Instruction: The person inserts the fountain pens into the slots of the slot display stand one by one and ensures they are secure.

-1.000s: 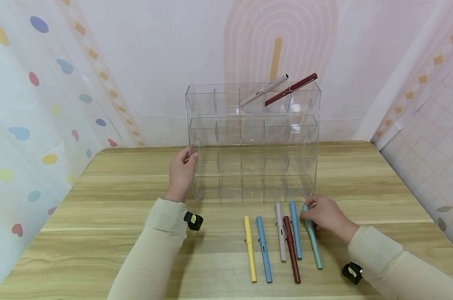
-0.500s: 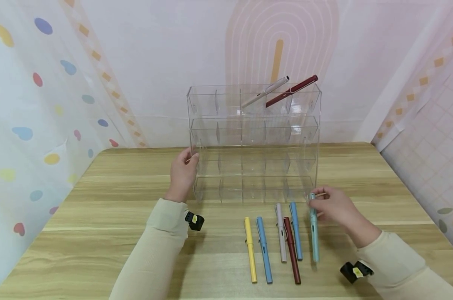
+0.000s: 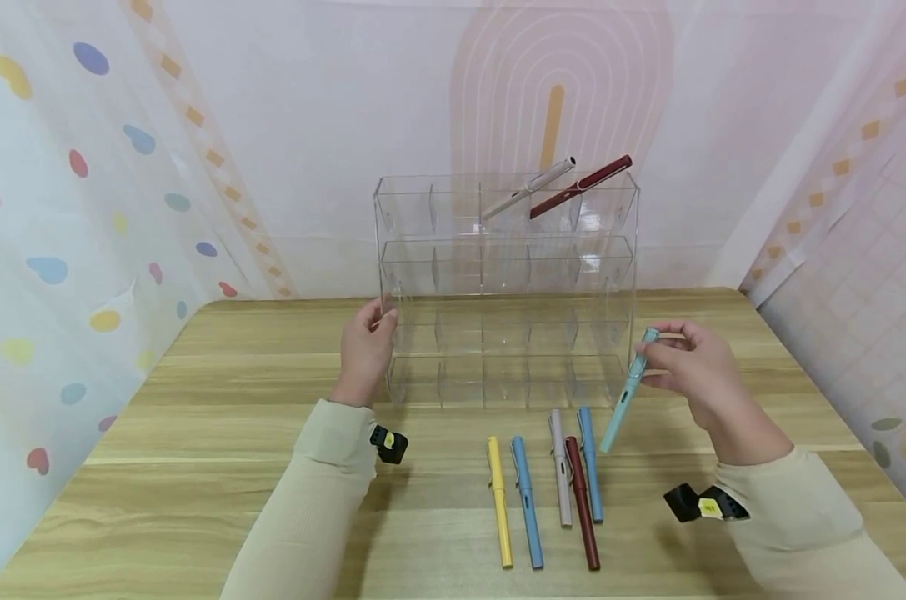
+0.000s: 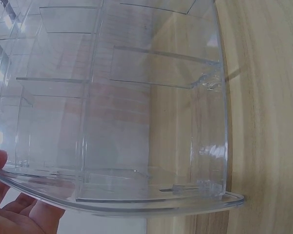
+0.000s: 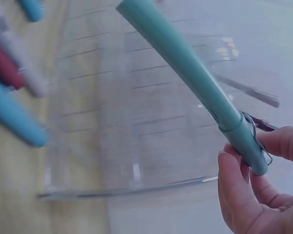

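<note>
A clear acrylic pen rack (image 3: 507,250), tiered and divided into compartments, stands upright on the table. My left hand (image 3: 366,346) grips its left side panel, thumb on one face and fingers on the other in the left wrist view. By its cap end, near the clip, my right hand (image 3: 696,367) pinches a mint-green pen (image 3: 623,404). The pen is raised off the table beside the rack's lower right corner, slanting down to the left. In the top tier lean a pale grey pen (image 3: 529,187) and a dark red pen (image 3: 583,185).
In front of the rack lie a yellow pen (image 3: 501,508), a blue pen (image 3: 528,508), a lilac pen (image 3: 561,475), another dark red pen (image 3: 583,508) and a second blue pen (image 3: 591,467). A patterned curtain (image 3: 325,125) hangs behind the wooden table (image 3: 220,467).
My right hand has lifted the mint-green pen from the table, up and to the right, and the pen has swung to slant leftward. My left hand stays on the rack.
</note>
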A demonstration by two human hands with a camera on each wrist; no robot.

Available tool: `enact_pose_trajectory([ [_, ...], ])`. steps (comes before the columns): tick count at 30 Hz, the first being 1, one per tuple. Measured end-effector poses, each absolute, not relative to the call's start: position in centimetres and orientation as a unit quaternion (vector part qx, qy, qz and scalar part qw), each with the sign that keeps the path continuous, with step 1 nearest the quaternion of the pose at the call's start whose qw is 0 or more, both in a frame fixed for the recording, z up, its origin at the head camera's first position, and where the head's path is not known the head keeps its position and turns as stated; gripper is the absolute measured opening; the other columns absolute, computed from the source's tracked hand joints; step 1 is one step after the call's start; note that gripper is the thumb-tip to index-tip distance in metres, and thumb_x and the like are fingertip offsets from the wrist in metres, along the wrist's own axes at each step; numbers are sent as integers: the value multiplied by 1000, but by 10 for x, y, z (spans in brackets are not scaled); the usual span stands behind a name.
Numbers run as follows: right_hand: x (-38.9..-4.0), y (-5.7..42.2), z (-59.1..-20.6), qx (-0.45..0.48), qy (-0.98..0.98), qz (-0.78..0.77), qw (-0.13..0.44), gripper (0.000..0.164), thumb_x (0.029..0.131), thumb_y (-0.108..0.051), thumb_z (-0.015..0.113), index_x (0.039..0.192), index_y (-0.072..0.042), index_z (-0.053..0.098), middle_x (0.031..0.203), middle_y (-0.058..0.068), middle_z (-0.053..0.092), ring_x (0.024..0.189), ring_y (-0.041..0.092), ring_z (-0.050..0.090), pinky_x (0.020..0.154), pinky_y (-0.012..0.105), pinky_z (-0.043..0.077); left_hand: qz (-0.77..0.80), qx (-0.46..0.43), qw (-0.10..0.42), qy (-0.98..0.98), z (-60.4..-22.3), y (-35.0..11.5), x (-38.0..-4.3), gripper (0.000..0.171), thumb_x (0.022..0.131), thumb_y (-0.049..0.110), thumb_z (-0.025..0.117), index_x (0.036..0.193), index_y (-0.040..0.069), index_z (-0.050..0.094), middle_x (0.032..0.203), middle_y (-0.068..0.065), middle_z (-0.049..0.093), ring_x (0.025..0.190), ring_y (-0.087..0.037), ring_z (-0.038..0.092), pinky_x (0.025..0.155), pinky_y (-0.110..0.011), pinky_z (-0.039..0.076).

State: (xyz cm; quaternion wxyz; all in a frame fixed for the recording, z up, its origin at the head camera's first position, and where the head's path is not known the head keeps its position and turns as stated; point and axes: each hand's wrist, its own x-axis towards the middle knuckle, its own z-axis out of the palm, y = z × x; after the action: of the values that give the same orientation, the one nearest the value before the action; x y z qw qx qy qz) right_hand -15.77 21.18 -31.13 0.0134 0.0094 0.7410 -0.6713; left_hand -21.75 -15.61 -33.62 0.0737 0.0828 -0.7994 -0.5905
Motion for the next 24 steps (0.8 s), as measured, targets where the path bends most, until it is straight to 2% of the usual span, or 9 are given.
enact_pose_trajectory([
  [5, -162, 207, -300, 9, 690, -724, -17, 21, 91, -4, 62, 106, -9, 47, 85, -6, 59, 72, 6, 63, 65, 25, 56, -588, 83, 73, -801, -337, -157, -219, 39, 103, 23, 44, 139, 9, 50, 135, -12, 53, 128, -27, 45, 105, -46, 37],
  [24, -178, 180, -262, 9, 514, -849, -125, 32, 85, 0, 70, 104, -4, 44, 80, 1, 64, 67, 10, 67, 61, 24, 56, -590, 84, 76, -799, -340, -157, -220, 37, 103, 22, 45, 137, 8, 52, 134, -12, 54, 127, -27, 46, 104, -45, 38],
])
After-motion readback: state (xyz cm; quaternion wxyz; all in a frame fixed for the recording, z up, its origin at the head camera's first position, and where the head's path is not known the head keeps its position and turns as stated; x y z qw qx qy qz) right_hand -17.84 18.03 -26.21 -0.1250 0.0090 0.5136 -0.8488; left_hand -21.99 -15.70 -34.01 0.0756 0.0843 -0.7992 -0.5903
